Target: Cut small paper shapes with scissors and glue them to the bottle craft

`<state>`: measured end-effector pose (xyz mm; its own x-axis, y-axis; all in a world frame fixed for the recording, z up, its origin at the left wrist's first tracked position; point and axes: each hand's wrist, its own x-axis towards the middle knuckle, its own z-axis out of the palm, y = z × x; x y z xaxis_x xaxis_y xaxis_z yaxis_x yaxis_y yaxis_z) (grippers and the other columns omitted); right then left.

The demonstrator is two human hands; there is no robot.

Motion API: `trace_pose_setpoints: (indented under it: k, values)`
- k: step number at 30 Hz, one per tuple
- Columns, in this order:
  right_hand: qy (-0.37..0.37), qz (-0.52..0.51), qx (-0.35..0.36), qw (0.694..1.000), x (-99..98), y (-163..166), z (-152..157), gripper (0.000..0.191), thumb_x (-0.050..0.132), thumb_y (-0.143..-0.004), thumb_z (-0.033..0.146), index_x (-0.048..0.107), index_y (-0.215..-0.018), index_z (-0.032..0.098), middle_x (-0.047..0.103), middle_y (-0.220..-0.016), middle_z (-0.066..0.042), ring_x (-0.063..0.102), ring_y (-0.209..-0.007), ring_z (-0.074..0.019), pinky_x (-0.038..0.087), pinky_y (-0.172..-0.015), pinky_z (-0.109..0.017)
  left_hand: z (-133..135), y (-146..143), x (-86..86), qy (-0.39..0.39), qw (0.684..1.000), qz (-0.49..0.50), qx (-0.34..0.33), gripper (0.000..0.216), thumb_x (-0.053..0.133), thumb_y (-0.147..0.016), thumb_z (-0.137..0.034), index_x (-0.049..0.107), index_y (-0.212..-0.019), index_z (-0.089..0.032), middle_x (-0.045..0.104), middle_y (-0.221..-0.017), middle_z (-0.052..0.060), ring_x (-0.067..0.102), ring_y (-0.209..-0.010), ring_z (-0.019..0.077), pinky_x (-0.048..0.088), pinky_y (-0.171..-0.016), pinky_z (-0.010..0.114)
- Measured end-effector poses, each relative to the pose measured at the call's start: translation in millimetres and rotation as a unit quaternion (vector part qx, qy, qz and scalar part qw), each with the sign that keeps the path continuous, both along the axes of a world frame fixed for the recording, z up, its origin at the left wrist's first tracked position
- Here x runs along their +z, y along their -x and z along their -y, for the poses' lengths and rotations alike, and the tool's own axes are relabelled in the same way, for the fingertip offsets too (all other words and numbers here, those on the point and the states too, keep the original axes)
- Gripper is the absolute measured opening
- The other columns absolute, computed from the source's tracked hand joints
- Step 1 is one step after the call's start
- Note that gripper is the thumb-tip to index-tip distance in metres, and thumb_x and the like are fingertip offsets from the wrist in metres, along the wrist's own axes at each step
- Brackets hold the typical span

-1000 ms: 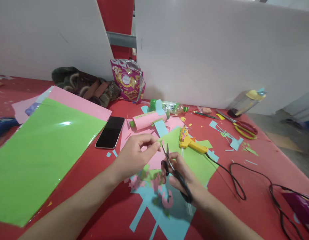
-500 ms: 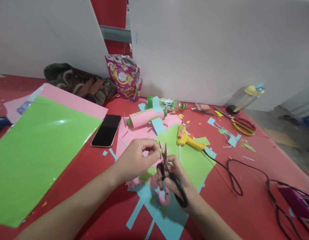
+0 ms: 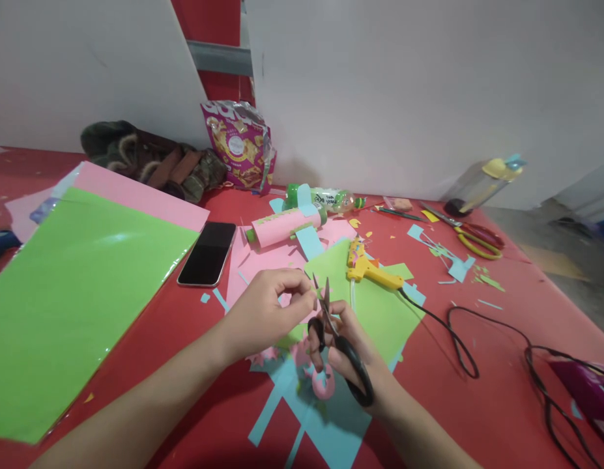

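Observation:
My right hand (image 3: 355,339) has its fingers through the handles of black-handled scissors (image 3: 353,365), whose blades point up and stand slightly apart. Close beside the blades, my left hand (image 3: 267,303) pinches thumb and forefinger together; whatever is between them is too small to make out. Below both hands lie a light blue sheet (image 3: 331,430), a pink paper ring (image 3: 323,383) and small pink cut-outs (image 3: 263,355). A green sheet (image 3: 380,319) extends to the right of my hands, with a yellow glue gun (image 3: 374,270) on it.
Left of my arms are a phone (image 3: 207,254) and wrapped green paper (image 3: 86,280). Behind stand a paper-wrapped pink roll (image 3: 277,228), a green bottle (image 3: 326,198) and a snack bag (image 3: 240,146). Larger scissors (image 3: 470,234) lie at right, near a black cord (image 3: 460,345).
The scissor blades have opened a little wider, and the handles have spread. My left hand keeps its pinch in nearly the same place. The view has shifted slightly.

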<state>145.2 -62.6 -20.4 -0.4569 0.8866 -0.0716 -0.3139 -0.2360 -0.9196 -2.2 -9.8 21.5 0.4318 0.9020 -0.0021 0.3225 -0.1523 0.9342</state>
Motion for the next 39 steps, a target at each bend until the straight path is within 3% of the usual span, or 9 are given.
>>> trace_pose_setpoints:
  k: [11, 20, 39]
  values:
    - [0.011, 0.013, -0.01, 1.0, 2.6, 0.2, 0.8, 0.041, 0.057, -0.068, 0.05, 0.031, -0.087, 0.024, 0.041, -0.068, 0.004, 0.04, -0.051, -0.0074, 0.033, -0.042, -0.019, 1.5, -3.0, 0.7, -0.029, 0.999, -0.013, 0.008, 0.016, 0.042, -0.072, -0.012, 0.046, -0.056, -0.014, 0.045, -0.056, -0.003, 0.043, -0.057, 0.0075, 0.036, -0.056, 0.019]
    - [0.0, -0.005, -0.004, 1.0, -3.7, -0.2, 0.8, 0.039, 0.057, -0.07, 0.048, 0.032, -0.09, 0.025, 0.043, -0.07, 0.004, 0.04, -0.049, -0.0061, 0.032, -0.041, -0.018, 2.6, -3.1, 0.8, -0.039, 0.999, -0.015, 0.005, 0.017, 0.042, -0.073, -0.012, 0.046, -0.056, -0.014, 0.044, -0.056, -0.004, 0.041, -0.056, 0.0075, 0.035, -0.056, 0.019]
    - [0.013, 0.013, -0.019, 1.0, 2.3, 1.2, 2.1, 0.042, 0.057, -0.068, 0.051, 0.031, -0.087, 0.024, 0.042, -0.07, 0.003, 0.04, -0.051, -0.0077, 0.03, -0.04, -0.02, 4.2, -4.2, 0.9, -0.076, 0.996, -0.035, 0.008, 0.019, 0.042, -0.075, -0.014, 0.048, -0.057, -0.014, 0.045, -0.056, -0.003, 0.043, -0.056, 0.0079, 0.037, -0.056, 0.019]
